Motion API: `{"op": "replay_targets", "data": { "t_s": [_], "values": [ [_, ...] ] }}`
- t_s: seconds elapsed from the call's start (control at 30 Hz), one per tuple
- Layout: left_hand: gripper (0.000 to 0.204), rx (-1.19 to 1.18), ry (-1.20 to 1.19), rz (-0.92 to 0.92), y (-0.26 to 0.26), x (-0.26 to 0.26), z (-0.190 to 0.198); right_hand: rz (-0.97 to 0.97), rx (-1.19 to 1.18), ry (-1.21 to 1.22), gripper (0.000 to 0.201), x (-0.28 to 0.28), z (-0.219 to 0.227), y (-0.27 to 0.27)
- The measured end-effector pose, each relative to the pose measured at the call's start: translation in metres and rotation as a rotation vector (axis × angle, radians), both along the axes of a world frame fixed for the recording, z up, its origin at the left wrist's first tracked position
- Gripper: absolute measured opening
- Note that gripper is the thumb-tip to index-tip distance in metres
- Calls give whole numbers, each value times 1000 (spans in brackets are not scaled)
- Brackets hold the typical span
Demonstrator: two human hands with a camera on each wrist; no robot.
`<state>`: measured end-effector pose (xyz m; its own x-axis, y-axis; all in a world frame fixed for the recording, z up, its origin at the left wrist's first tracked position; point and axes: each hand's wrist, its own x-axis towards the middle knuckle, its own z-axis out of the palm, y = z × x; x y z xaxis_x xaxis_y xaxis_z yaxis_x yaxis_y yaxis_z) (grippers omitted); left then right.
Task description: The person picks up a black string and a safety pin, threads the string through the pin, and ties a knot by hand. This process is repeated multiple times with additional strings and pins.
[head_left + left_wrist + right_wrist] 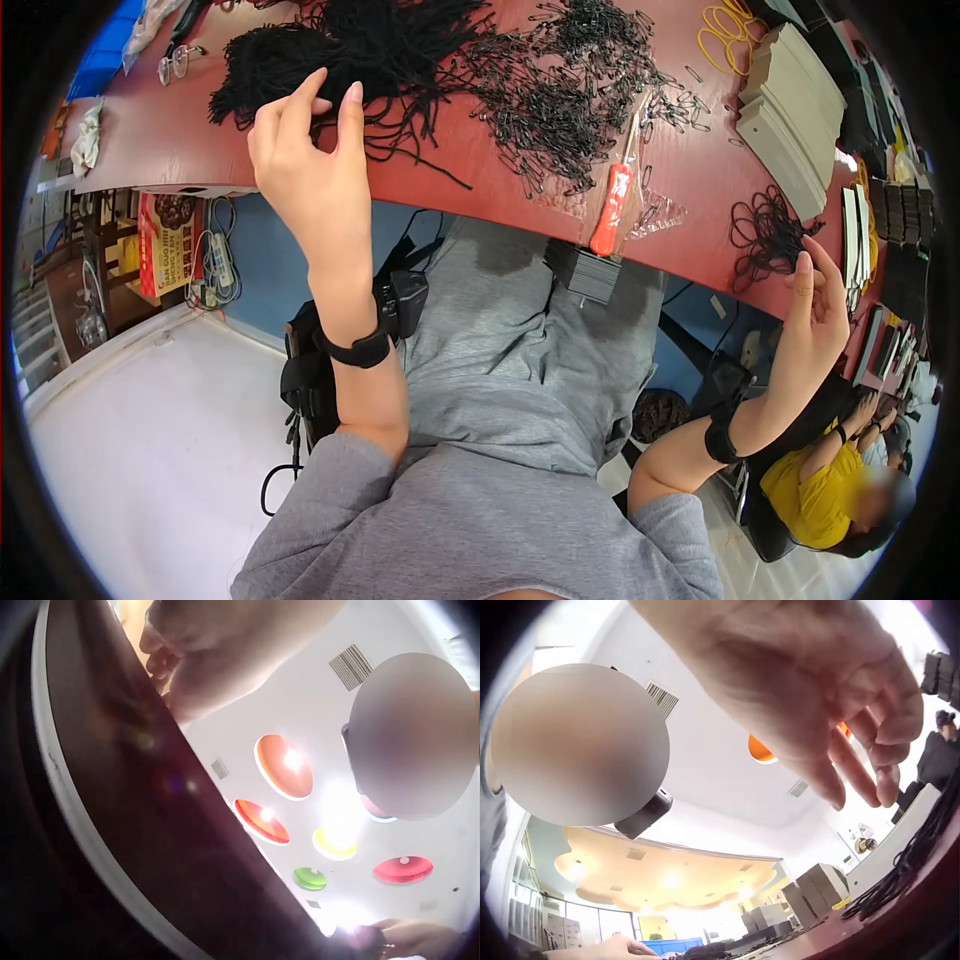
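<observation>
In the head view my left hand (312,165) is over the table's near edge, at the front of a heap of black cords (300,60), thumb and bent fingers apart with nothing seen between them. My right hand (818,315) hangs beside the table's right part, near a loose bundle of black cord (765,238). Its fingers curve loosely, and the right wrist view shows the hand (810,690) with nothing in it. The left wrist view catches my left hand (217,652) above the dark table side. Many small black safety pins (560,90) lie spread between the hands.
A red-handled tool (612,210) lies on clear plastic at the front edge. Grey boards (795,120) are stacked at the right, with a yellow cord (728,35) behind. Glasses (180,64) rest at the left. A person in yellow (815,490) sits at the lower right.
</observation>
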<state>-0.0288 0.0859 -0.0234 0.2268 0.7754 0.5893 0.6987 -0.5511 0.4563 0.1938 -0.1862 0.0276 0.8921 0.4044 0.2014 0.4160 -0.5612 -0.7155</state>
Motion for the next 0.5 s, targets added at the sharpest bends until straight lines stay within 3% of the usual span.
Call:
{"op": "replay_targets", "data": {
  "t_s": [0.27, 0.5],
  "values": [
    [9, 61, -58, -35, 2, 2, -2, 15, -9, 20, 21, -10, -2, 5],
    [13, 111, -35, -44, 6, 6, -5, 55, -50, 34, 21, -18, 0, 14]
  ]
}}
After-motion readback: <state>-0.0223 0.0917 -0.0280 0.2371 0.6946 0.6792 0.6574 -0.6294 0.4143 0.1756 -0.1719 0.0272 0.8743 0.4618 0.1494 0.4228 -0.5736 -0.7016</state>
